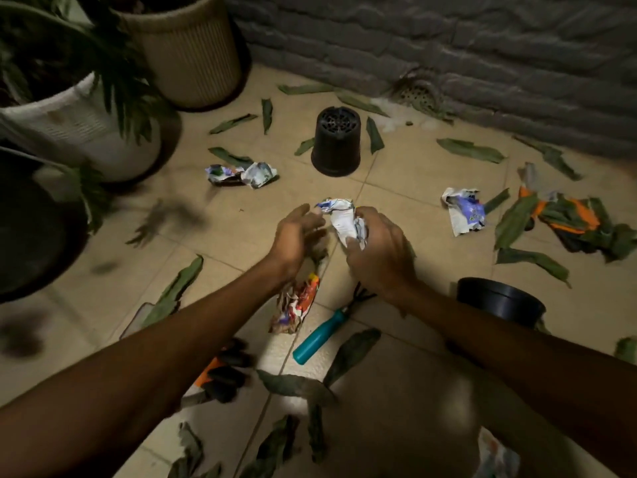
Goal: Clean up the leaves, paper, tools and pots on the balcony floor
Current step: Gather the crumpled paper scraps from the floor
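Note:
My right hand (377, 250) grips a crumpled white paper (343, 219) above the tiled floor. My left hand (296, 236) is beside it with fingers loosely curved, its fingertips near the paper's left edge; whether they touch is unclear. Under my left wrist lies another crumpled colourful paper (296, 305). More paper balls lie at the left (241, 174) and at the right (463, 210). A teal-handled hand tool (320, 334) rests on the floor between my forearms. A black pot (336, 146) stands upside down further back. A second black pot (499, 301) sits beside my right forearm. Green leaves (470, 150) are scattered all over.
Large planters stand at the left: a white one (79, 132) and a beige ribbed one (193, 53). A grey brick wall (448, 46) with a floor drain (417, 94) closes the back. Orange-and-black gloves lie at the right (579, 219) and under my left forearm (224, 370).

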